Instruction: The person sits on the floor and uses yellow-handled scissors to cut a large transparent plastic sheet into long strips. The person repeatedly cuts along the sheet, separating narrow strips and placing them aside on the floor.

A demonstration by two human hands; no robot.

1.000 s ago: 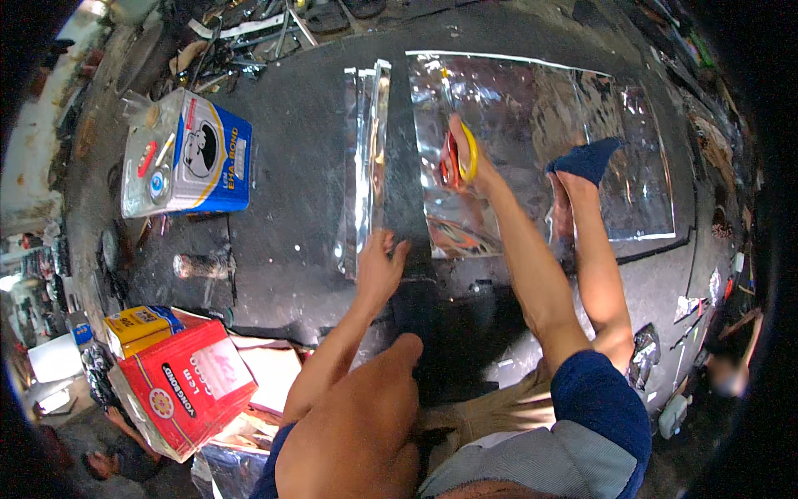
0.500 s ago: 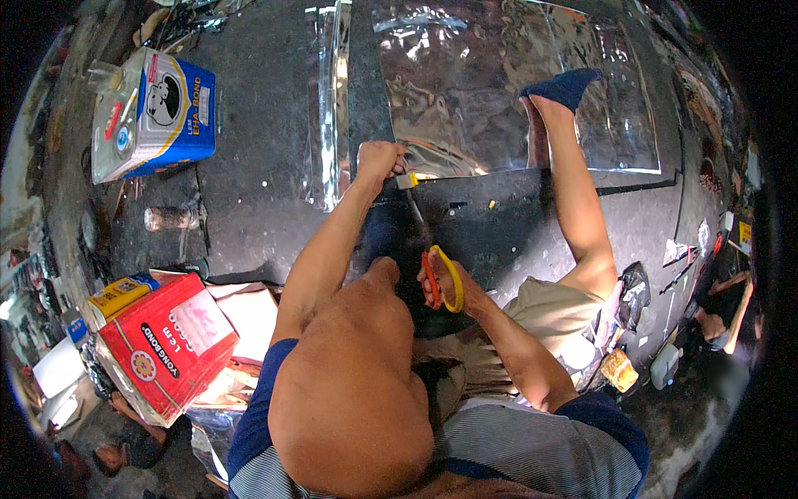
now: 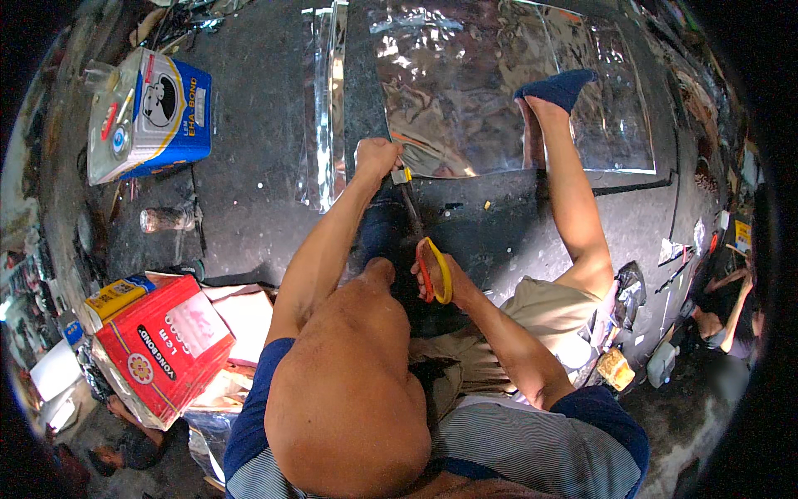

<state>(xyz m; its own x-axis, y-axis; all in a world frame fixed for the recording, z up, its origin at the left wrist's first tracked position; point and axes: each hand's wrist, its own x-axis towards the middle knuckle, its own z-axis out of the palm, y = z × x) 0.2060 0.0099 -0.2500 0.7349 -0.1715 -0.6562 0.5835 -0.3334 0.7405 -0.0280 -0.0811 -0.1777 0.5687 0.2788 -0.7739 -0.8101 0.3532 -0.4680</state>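
My right hand (image 3: 455, 274) grips a pair of scissors (image 3: 446, 279) by its red and yellow handles, the handles close together. The dark blades point up and away toward my left hand (image 3: 378, 158). By the blade tips, just below my left fingers, is a small yellow and grey piece (image 3: 402, 175); what it is I cannot make out. My left hand is closed at the near left corner of a shiny, clear plastic-like sheet (image 3: 465, 125), apparently pinching its edge. The sheet lies flat, and my foot in a dark blue sock (image 3: 559, 90) rests on it.
Narrow shiny strips (image 3: 326, 108) lie left of the sheet on the dark floor mat (image 3: 258, 100). Further left stand a blue and white can (image 3: 170, 116), a jar lying on its side (image 3: 166, 219) and a red box (image 3: 170, 345). Other people's arms (image 3: 740, 308) show at the right edge.
The scissors' handles have come closer together, and my right hand has shifted slightly left and away from me. My left hand stays at the sheet's corner. The whole view has drifted a little.
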